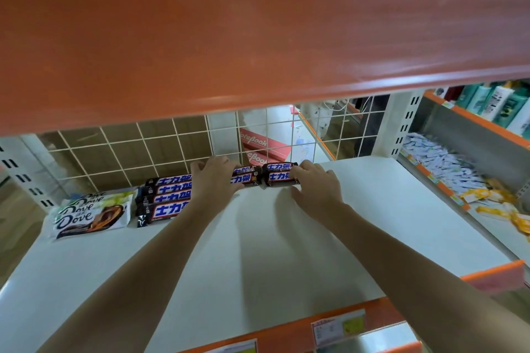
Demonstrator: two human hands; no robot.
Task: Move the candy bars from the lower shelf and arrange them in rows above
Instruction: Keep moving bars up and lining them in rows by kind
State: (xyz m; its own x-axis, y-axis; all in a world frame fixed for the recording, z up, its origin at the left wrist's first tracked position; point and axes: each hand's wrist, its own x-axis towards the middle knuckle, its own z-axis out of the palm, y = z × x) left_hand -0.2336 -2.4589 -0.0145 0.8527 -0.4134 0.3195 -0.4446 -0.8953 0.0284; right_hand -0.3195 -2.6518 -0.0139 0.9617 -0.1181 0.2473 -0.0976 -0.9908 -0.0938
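White shelf [372,209] carries several rows of candy bars [172,198]; your left hand [213,178] and right hand [314,185] rest loose-fingered on the back pairs. Remaining stock below is unseen, apparently unfinished.

Single head-worn wide-angle view, looking forward and down into a white shelf [372,209], close beneath the orange shelf edge [258,37] filling the upper frame, both forearms reaching away from lens, wire grid back [129,149] facing camera.
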